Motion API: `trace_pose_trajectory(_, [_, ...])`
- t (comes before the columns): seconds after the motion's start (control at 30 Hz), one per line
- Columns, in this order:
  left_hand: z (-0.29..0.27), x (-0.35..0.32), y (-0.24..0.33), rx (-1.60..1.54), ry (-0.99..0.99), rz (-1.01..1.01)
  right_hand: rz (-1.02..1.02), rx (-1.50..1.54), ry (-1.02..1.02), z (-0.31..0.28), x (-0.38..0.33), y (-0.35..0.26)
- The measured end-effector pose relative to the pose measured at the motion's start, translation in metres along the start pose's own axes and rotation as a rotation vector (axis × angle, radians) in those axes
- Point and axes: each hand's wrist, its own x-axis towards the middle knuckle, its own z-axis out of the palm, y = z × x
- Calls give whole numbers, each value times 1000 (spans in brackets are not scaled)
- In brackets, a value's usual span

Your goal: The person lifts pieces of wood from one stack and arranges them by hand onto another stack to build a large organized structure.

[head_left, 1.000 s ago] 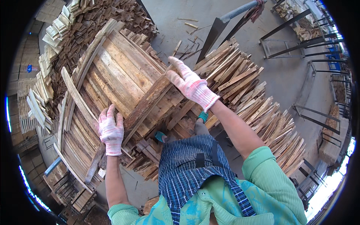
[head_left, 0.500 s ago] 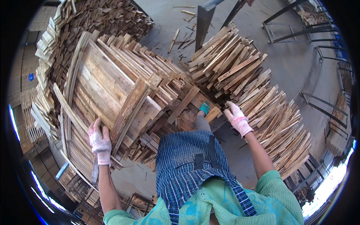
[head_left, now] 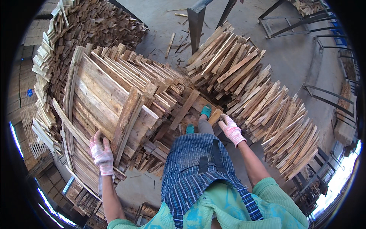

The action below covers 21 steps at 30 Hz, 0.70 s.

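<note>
My left hand (head_left: 101,153), in a pinkish-white knit glove, is at the near side of a large stack of wooden boards (head_left: 97,89). Its fingers are stretched out over the boards, and I cannot tell whether they press on them. A thick, rough-edged plank (head_left: 129,114) lies across the stack just to the right of that hand. My right hand (head_left: 231,131), gloved alike, hangs with its fingers extended and nothing in them. It is between the stack and a long heap of thin wooden strips (head_left: 263,110) on the right.
My feet, in green footwear (head_left: 206,111), stand among boards (head_left: 185,109) beside the stack. A high pile of wood pieces (head_left: 95,28) rises at the far left. Upright metal posts (head_left: 196,28) stand beyond the strips, and metal frames (head_left: 329,103) are at the right.
My right hand has moved left and slightly down, away from the strips. My left hand stays at the boards. The view has shifted a little, and a second foot now shows.
</note>
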Motion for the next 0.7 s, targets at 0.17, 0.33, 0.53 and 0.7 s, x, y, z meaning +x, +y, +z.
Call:
trace_pose_trajectory(0.17, [-2,1,2,2,8,-1,-17,8,-35,-2,8,-1])
trace_pose_trajectory(0.33, [-2,1,3,-15,1,-12,0,-31,-96,-1,16,-5])
trace_pose_trajectory(0.53, [-2,-1,1,13,-22,-41,-44,-25,-50,3,15,-3])
trace_pose_trajectory(0.7, [-3,2,4,-4,-3,-26,22,64,-54,0,5,7])
